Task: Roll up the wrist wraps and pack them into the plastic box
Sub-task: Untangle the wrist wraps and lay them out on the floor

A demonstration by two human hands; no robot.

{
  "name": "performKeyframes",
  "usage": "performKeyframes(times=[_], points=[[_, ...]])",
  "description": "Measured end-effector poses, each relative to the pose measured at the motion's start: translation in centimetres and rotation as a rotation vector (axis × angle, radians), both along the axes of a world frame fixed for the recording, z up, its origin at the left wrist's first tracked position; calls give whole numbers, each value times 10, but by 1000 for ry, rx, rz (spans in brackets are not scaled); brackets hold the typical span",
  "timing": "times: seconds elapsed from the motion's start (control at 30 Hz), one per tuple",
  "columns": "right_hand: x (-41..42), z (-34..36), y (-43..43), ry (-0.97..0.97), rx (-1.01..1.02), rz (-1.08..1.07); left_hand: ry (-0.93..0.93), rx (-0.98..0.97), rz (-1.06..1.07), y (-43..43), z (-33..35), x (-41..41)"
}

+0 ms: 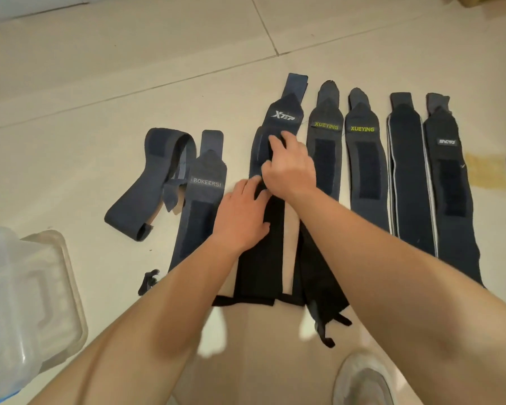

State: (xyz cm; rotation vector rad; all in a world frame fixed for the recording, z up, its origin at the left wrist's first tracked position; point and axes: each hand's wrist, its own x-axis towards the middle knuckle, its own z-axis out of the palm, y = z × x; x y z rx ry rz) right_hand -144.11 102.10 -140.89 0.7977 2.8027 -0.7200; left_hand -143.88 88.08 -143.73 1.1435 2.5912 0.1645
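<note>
Pinning the XTEP wrap [284, 115] to the floor [129, 68], the flat left hand [243, 213] steadies it while the right hand [289, 168] pinches its edge, probably squaring it for rolling.

Left hand [243, 217] and right hand [289, 168] top 2 bare forearms [392, 252]; 1 grey-white shoe [362, 381] shows below the XTEP wrap [284, 115].
</note>
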Motion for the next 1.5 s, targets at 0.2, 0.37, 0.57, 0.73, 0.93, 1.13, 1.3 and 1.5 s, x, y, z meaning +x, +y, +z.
performKeyframes(times=[0.2, 0.37, 0.57, 0.73, 0.93, 1.13, 1.3, 1.5], points=[[-33, -25, 18, -125, 275, 48, -126, -118, -28, 23, -18, -41], [-38, -30, 22, -211, 311, 106, -109, -137, -67, 22, -20, -40], [-23, -19, 3, -155, 350, 70, -134, -2, 32, 8, -4, -25], [11, -1, -42, 106, 393, 55, -92, 182, 336, -45, 34, -12], [26, 18, -100, -12, -244, 16, -168, 276, 826, -119, 59, -3], [-18, 2, -114, -45, -384, -113, -19, 173, 873, -159, 45, -21], [-69, -14, -108, -195, -251, -248, 17, 200, 530, -142, 28, -36], [-81, -33, -111, -217, -175, -283, 148, 49, 517, -127, 7, -65]])
